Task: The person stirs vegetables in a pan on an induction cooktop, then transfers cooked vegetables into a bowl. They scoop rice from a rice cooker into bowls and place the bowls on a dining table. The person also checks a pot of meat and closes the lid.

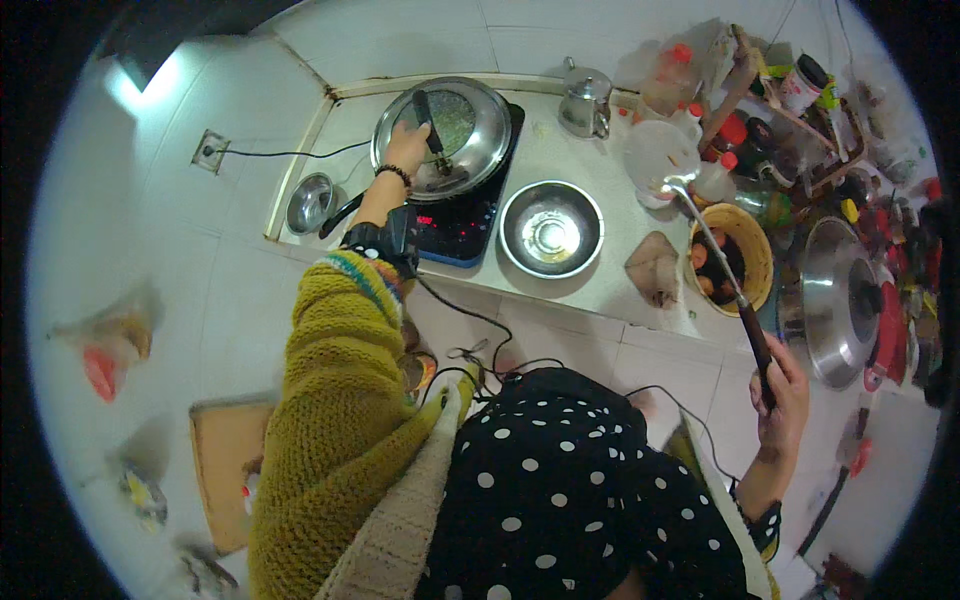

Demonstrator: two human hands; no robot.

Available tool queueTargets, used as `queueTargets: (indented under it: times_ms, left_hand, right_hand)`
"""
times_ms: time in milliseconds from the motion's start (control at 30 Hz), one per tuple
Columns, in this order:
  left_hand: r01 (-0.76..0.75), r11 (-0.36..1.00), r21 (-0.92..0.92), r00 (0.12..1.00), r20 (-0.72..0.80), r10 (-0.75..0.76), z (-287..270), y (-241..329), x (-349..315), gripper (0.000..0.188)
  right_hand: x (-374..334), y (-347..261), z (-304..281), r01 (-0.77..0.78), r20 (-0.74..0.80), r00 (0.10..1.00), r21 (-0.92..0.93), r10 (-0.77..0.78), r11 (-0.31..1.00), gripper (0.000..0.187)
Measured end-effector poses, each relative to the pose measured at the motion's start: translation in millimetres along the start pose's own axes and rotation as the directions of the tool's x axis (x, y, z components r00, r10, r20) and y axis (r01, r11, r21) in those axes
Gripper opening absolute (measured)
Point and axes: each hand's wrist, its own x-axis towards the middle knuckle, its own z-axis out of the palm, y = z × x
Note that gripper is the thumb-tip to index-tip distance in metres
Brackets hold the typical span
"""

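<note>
My left hand is closed on the black upright handle of a glass pan lid with a wide steel rim. The lid lies over a pan whose black handle points toward me on the left. Under the pan is a black induction cooker with red lights lit. My right hand grips the dark handle of a long metal cooking utensil. Its far end reaches over a whitish bowl; the shape of its head is hard to make out.
A steel bowl sits beside the cooker, a small steel bowl left of it. A steel kettle, brown cloth, yellow basket of round brown items, large steel lid and bottles crowd the right. A black cable hangs in front.
</note>
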Motion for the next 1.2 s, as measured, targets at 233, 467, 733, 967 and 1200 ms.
queueTargets:
  times_ms: [233, 467, 733, 967, 1200]
  left_hand:
    - [0.039, 0.861, -0.507, 0.997, 0.083, 0.004, 25, 30, 0, 0.035]
    - [0.245, 0.463, -0.852, 0.969, 0.224, -0.101, -76, 79, -12, 0.039]
    - [0.311, 0.309, -0.899, 0.950, 0.283, -0.133, -150, 66, -24, 0.044]
    - [0.490, 0.035, -0.871, 0.871, 0.490, -0.006, -174, 5, 6, 0.046]
    - [0.555, 0.015, -0.832, 0.829, 0.554, 0.070, -175, -24, 11, 0.048]
  right_hand:
    - [41, -29, 122, -0.059, -0.011, 0.998, -0.242, 0.058, 0.969, 0.043]
    - [141, -26, 187, 0.263, 0.146, 0.964, -0.440, -0.221, 0.858, 0.040]
    - [182, -102, 306, 0.519, 0.427, 0.803, -0.844, -0.416, 0.135, 0.027]
    - [236, -96, 363, 0.335, 0.329, 0.907, -0.942, -0.264, -0.022, 0.015]
    - [278, -25, 336, 0.138, 0.297, 0.949, -0.686, 0.103, 0.714, 0.031]
